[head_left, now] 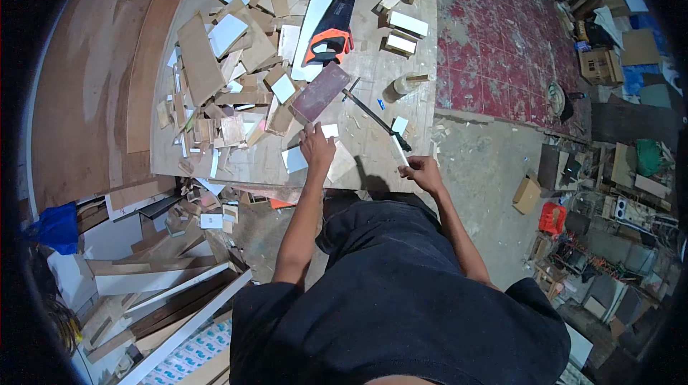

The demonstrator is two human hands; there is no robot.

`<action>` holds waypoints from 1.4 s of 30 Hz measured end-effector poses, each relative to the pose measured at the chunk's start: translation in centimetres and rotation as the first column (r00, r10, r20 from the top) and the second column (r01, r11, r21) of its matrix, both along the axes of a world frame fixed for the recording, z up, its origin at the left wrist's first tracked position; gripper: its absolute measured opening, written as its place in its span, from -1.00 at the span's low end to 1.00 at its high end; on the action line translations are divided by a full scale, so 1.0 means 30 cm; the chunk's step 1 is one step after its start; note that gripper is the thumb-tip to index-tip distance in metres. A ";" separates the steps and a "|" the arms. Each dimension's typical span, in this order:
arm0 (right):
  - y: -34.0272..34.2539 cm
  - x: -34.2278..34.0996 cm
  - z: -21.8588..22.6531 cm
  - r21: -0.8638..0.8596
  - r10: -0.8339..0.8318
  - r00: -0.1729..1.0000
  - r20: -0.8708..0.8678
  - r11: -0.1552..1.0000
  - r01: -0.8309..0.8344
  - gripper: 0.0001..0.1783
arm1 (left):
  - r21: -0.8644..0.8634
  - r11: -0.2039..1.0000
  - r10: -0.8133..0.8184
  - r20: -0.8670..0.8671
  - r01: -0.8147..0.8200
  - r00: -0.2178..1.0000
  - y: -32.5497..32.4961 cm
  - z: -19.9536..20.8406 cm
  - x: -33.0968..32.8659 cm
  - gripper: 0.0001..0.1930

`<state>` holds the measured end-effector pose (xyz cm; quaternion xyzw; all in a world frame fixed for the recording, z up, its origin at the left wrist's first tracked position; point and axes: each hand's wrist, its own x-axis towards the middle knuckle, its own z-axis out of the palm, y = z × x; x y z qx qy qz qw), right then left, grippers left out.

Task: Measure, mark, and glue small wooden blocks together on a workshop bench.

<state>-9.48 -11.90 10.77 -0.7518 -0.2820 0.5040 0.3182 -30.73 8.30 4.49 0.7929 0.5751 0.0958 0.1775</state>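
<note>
My left hand (pixel 317 148) rests low over the workbench, palm down with its fingers apart. Its fingertips are by the near end of a maroon rectangular block (pixel 321 92) and a small white piece (pixel 330 130). A white-faced offcut (pixel 294 159) lies just left of this hand. At the bench's near edge, my right hand (pixel 424 173) pinches a narrow white strip (pixel 398 150) between thumb and fingers. Beyond the strip lies a dark metal bar clamp (pixel 373 114), its black end close to the strip; I cannot tell whether they touch.
Wood offcuts (pixel 236 62) cover the left of the workbench (pixel 358 170). A handsaw (pixel 333 34) with an orange-black handle lies on a long white board (pixel 309 23). Small white-topped blocks (pixel 408 24) and a glue-like bottle (pixel 403 86) stand at right. Scrap boards (pixel 158 284) fill the lower left.
</note>
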 end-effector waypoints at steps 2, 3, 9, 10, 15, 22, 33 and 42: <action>0.024 -0.015 0.020 0.000 -0.001 0.995 -0.096 1.000 0.001 -0.77 | -0.072 0.994 -0.076 0.010 0.077 0.997 -0.055 0.085 -0.036 -0.64; 0.035 -0.019 0.034 -0.002 -0.002 0.981 -0.193 1.000 0.001 -0.77 | -0.144 0.978 -0.151 0.024 0.153 0.988 -0.078 0.116 -0.043 -0.63; 0.121 -0.004 0.128 -0.008 0.129 0.873 -0.471 0.989 -0.150 -0.73 | -0.784 0.066 0.739 0.454 0.617 0.498 -0.106 0.270 -0.025 -0.64; 0.156 -0.006 0.159 0.065 0.311 0.886 -0.344 0.949 -0.308 -0.72 | -0.789 0.067 0.743 0.449 0.611 0.497 -0.099 0.272 -0.027 -0.64; 0.256 0.086 0.184 0.100 0.523 0.839 0.148 0.836 -0.539 -0.56 | -0.742 0.319 0.086 0.642 0.589 0.762 -0.112 0.251 0.028 -0.78; 0.491 0.407 0.061 0.287 -0.358 0.553 0.752 0.934 0.214 -0.32 | -0.748 0.423 0.565 0.659 0.511 0.497 -0.220 0.482 0.058 -0.89; 0.533 0.571 -0.101 0.301 -0.095 0.638 0.764 0.927 -0.223 -0.76 | -0.598 0.650 0.555 0.795 0.469 0.245 -0.276 0.846 0.079 -0.86; 0.459 0.572 0.149 0.485 -0.285 0.772 0.568 0.874 -0.034 -0.71 | -0.628 0.691 0.570 0.778 0.357 0.264 -0.280 0.829 0.075 -0.68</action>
